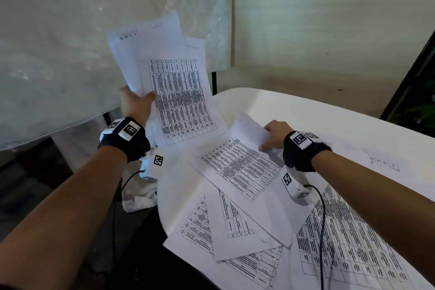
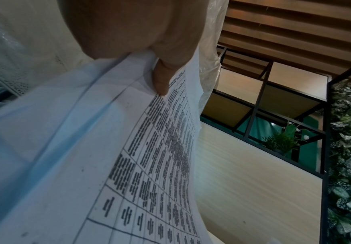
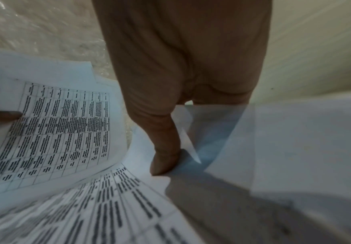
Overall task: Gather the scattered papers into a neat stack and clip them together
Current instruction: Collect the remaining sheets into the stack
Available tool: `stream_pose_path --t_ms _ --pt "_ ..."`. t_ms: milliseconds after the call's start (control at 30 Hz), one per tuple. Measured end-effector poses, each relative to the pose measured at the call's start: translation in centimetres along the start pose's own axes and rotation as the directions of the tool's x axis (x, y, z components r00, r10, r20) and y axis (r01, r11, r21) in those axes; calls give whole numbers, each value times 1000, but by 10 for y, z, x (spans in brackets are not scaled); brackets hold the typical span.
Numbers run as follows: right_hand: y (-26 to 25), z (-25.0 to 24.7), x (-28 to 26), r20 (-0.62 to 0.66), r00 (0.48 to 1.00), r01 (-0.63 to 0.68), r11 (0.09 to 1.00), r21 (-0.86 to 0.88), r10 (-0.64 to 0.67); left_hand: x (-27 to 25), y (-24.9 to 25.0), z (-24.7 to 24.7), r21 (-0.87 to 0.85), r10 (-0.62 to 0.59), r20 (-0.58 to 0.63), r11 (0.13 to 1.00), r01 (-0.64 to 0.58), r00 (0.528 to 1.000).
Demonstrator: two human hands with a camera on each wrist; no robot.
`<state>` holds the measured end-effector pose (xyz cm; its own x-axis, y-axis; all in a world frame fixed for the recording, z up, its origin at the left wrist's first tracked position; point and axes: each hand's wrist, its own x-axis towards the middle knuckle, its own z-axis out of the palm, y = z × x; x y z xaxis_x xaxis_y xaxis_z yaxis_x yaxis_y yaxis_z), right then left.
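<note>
My left hand point(image 1: 136, 102) holds a few printed sheets point(image 1: 174, 92) raised above the table's left edge, thumb on the front page; in the left wrist view the thumb point(image 2: 162, 79) presses on the table print of the held sheets point(image 2: 128, 165). My right hand point(image 1: 273, 136) pinches the upper edge of another printed sheet point(image 1: 240, 167) lying on the table, its corner lifted. In the right wrist view the thumb point(image 3: 166, 156) lies on that sheet point(image 3: 107, 206). Several more printed sheets point(image 1: 353, 242) lie scattered over the table. No clip is visible.
The white table point(image 1: 306, 110) fills the right half of the head view; its left edge runs near my left arm. Plastic sheeting point(image 1: 70, 42) hangs behind at the left. A black shelf frame with plants point(image 2: 337, 148) stands at the far right.
</note>
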<state>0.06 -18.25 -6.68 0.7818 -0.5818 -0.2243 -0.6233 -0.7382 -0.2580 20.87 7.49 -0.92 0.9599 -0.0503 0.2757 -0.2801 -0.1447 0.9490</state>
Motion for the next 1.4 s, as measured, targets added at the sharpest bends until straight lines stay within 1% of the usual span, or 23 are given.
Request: stream_pose_path --t_ms 100,200,267,367,433,500,567,633,700,733,767,833,867,900,967,1033,1067,1133,1200,1267,1300,1367,1400 --pt "6 -3 4 -46 998 48 999 21 -46 1 -3 -2 -8 -16 2 1000 16 1000" --pt "17 -23 3 -166 974 192 948 254 -153 0 -3 -3 -7 -29 9 1000 29 1000" --pt "22 -42 -1 -264 943 311 814 490 -201 1 -4 -3 -32 -28 28 999 28 999" --pt "22 -67 -2 -465 885 375 632 678 -26 -5 0 2 -87 -4 101 996 13 995" --pt "18 -79 0 -555 829 399 622 674 69 -9 6 10 -134 -4 165 991 26 986" --pt "10 -84 1 -578 810 378 665 645 100 -17 14 22 -180 20 265 983 29 964" --pt "0 -83 2 -603 792 373 703 606 99 -28 21 33 -280 42 380 957 72 924" --pt "-11 -78 6 -607 790 397 682 614 88 -41 26 43 -265 106 486 964 30 867" --pt "-23 -69 11 -593 802 419 647 637 65 -49 25 53 -122 134 568 989 -79 812" --pt "-27 -64 14 -583 809 418 627 657 72 -53 25 57 -67 135 584 991 -118 801" --pt "-30 -60 16 -583 810 431 606 668 66 -51 20 61 -40 141 572 989 -145 808" --pt "-24 -55 18 -544 837 418 576 703 57 -47 15 62 -59 129 505 992 -115 853" --pt "-15 -55 16 -482 875 366 607 705 33 -44 15 60 -100 115 471 992 -76 875" --pt "-4 -54 14 -386 923 280 678 680 6 -42 13 57 -147 110 441 988 -49 891" --pt "26 -53 8 -135 989 123 861 493 -64 -35 12 49 -206 106 391 978 -25 914" --pt "46 -51 0 88 991 77 972 222 -98 -27 9 40 -256 97 369 967 0 924" --pt "53 -49 0 122 987 90 988 124 -105 -26 10 36 -273 99 375 962 8 922" --pt "63 -47 4 29 984 173 983 64 -175 -25 12 32 -261 117 402 965 -9 908" --pt "67 -49 12 -210 943 300 935 192 -259 -27 14 31 -234 117 447 972 -11 887" --pt "61 -54 18 -450 873 400 802 443 -188 -28 14 33 -184 103 512 983 -9 853" --pt "54 -59 19 -521 844 445 715 540 -131 -29 14 35 -150 102 548 988 -22 830" --pt "37 -68 19 -585 804 527 581 620 -106 -32 15 41 -85 86 605 995 -44 792" --pt "27 -72 20 -610 783 564 550 616 -121 -35 17 43 -65 92 632 996 -65 770"
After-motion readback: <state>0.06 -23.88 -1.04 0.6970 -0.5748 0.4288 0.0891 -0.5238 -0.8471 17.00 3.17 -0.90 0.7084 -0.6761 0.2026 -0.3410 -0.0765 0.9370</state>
